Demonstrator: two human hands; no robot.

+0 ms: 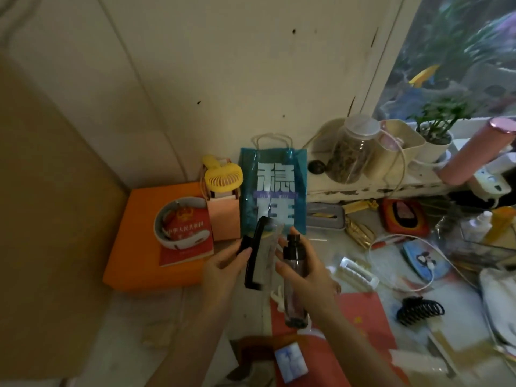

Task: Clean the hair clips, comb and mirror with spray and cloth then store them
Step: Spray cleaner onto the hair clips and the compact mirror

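My left hand [223, 269] holds a black comb [255, 255] upright by its edge, above the table. My right hand [304, 270] grips a dark see-through spray bottle [293, 277], its black nozzle pointing toward the comb, a finger near the top of the pump. A black claw hair clip [420, 310] lies on the table to the right. A white hair clip [358, 272] lies just right of my right hand. I cannot make out a mirror or a cloth for certain.
A blue printed bag [275, 191] stands behind the comb, with a yellow handheld fan [222, 177] and an orange box [145, 247] to its left. Jars, a potted plant [437, 127], cables and small bottles crowd the right side and the ledge.
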